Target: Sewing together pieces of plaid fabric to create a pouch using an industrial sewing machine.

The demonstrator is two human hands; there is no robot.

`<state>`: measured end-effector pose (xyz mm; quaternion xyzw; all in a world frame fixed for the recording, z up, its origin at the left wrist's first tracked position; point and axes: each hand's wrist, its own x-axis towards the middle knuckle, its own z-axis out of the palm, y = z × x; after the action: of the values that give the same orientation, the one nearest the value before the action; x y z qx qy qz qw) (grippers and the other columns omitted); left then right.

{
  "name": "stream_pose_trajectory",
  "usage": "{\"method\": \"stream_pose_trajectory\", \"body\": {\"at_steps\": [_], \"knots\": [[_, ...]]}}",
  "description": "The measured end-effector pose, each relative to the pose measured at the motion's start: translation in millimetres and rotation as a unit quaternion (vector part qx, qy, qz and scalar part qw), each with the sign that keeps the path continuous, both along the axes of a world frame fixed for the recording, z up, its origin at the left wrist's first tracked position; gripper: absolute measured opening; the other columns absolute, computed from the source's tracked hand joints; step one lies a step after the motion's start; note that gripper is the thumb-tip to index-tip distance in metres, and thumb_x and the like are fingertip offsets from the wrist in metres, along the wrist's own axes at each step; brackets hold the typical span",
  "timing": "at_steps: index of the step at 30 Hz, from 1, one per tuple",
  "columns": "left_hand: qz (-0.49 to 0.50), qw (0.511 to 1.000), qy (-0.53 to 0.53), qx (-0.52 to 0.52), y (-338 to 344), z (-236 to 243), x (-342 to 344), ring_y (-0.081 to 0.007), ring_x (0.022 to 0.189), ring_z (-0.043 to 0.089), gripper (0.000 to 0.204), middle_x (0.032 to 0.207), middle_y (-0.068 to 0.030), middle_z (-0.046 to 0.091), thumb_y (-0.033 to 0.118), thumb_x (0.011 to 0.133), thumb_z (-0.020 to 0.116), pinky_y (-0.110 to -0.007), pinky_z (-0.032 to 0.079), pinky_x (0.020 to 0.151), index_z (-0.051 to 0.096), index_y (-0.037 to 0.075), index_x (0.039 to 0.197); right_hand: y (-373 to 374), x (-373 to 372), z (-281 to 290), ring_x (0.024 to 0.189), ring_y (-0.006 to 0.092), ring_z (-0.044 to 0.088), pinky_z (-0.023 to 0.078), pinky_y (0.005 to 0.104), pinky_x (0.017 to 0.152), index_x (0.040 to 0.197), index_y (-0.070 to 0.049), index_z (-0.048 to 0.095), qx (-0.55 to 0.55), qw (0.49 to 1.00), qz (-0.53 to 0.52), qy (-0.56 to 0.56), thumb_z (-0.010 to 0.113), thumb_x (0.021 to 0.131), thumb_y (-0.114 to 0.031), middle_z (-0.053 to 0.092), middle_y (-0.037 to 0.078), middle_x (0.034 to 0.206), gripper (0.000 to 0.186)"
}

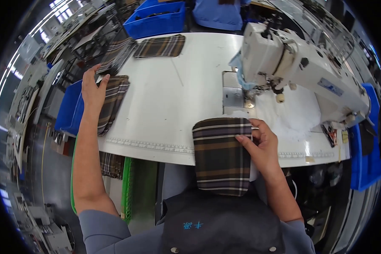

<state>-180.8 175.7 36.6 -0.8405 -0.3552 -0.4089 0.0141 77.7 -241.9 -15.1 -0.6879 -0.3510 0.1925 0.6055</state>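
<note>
My right hand (262, 146) grips the right edge of a plaid fabric piece (221, 154), thumb on top and fingers behind. The piece is dark with brown and white stripes and rounded corners, and it hangs over the table's front edge above my lap. At the far left, my left hand (94, 89) reaches over a stack of plaid pieces (113, 99), its thumb and fingers apart. Beyond its fingertips lies another plaid stack (117, 54). A third plaid pile (160, 45) rests to the right of that one.
A white sewing machine (300, 63) stands on the right of the white table (165, 106), whose front edge carries a measuring tape (150, 146). Blue bins stand behind (154, 20), left (70, 108) and right (364, 156). A green basket (126, 186) sits below. Across the table is a person in blue (218, 15).
</note>
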Motion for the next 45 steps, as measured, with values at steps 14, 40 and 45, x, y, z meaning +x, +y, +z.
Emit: {"method": "stream_pose_trajectory", "body": {"at_steps": [14,40,45], "knots": [[-0.427,0.797,0.101,-0.415,-254.2,26.6,137.0,-0.0119,0.082,0.067,0.026,0.086,-0.0068,0.073,0.012,0.084,0.082,-0.028,0.052,0.074,0.07,0.0,0.103,-18.9,-17.2,21.7,0.075,0.013,0.07,0.053,0.0263,0.067,0.105,-0.002,0.06,0.022,0.997,0.026,-0.069,0.08,0.089,-0.012,0.075,0.01,0.094,0.028],[-0.42,0.798,-0.008,-0.433,-275.5,23.0,116.2,-0.0137,0.08,0.067,0.021,0.087,-0.0105,0.072,0.016,0.1,0.067,-0.028,0.053,0.074,0.065,-0.002,0.11,-44.5,-0.6,47.7,0.07,0.0192,0.066,0.051,0.0293,0.066,0.084,0.0,0.073,0.056,0.986,0.024,-0.152,0.082,0.082,-0.007,0.071,0.01,0.079,0.012],[-0.428,0.79,0.002,-0.439,-278.1,23.2,115.1,-0.0054,0.09,0.062,0.02,0.096,-0.0043,0.071,0.015,0.101,0.068,-0.023,0.05,0.082,0.063,-0.002,0.109,-43.5,2.0,49.6,0.07,0.0171,0.065,0.051,0.0295,0.065,0.082,0.0,0.074,0.049,0.988,0.02,-0.144,0.084,0.08,-0.006,0.07,0.008,0.077,0.012]]}}
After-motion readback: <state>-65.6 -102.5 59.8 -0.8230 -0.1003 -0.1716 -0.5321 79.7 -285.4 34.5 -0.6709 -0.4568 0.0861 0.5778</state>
